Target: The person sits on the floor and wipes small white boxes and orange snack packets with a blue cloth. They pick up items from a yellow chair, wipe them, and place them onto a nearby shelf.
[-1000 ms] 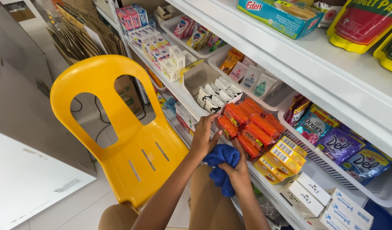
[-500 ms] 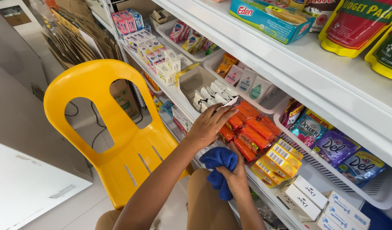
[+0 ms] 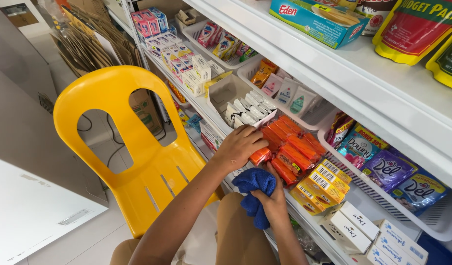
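A yellow plastic chair (image 3: 137, 162) stands on the pale tiled floor (image 3: 73, 245), just beside the white shelf rack (image 3: 383, 103). Behind it, flattened cardboard sheets (image 3: 86, 46) lean upright. On the top shelf lie a teal carton (image 3: 316, 22) and a red refill pouch (image 3: 415, 29). Lower down, white wire baskets (image 3: 432, 223) hold purple softener sachets (image 3: 388, 169), and white soap boxes (image 3: 356, 225) sit at the rack's front edge beside yellow boxes (image 3: 321, 184).

Head cam, down (close) at shelf (image 3: 304, 88).
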